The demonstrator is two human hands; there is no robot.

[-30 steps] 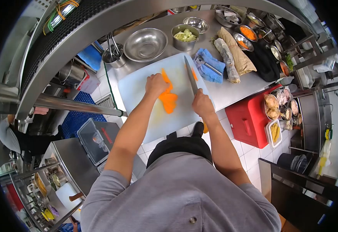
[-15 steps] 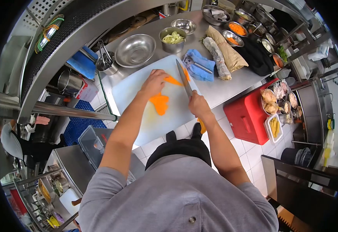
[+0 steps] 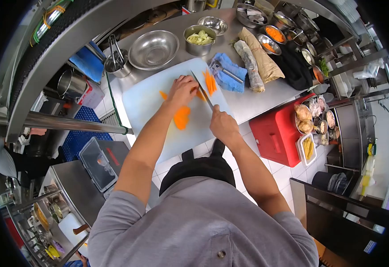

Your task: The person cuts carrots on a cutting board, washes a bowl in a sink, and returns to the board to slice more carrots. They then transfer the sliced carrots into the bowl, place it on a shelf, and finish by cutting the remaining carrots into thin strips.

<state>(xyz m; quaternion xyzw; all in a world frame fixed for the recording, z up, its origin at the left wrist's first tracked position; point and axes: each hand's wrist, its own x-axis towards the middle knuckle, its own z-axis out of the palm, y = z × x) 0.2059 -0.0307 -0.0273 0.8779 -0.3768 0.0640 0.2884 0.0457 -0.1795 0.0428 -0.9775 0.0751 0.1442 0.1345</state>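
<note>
A white cutting board [image 3: 145, 100] lies on the steel counter. My left hand [image 3: 182, 90] presses down on an orange carrot piece [image 3: 200, 94] at the board's far side. My right hand [image 3: 221, 124] grips the handle of a long knife [image 3: 201, 90], whose blade runs just right of my left fingers, against the carrot. Thin cut carrot strips [image 3: 210, 82] lie to the right of the blade. A stack of carrot slices [image 3: 181, 117] sits mid-board below my left hand, and a small scrap [image 3: 163, 95] lies to its left.
Behind the board stand a large empty steel bowl [image 3: 153, 49], a pot of chopped greens [image 3: 199, 40] and a tin of tongs [image 3: 114, 62]. A blue cloth with a peeler [image 3: 227, 73] and wrapped bundles [image 3: 259, 60] lie right. A red cooler [image 3: 276, 135] sits below the counter.
The knife has shifted left and now cuts the carrot under my left hand. More cut strips lie right of the blade. The view has drifted slightly.
</note>
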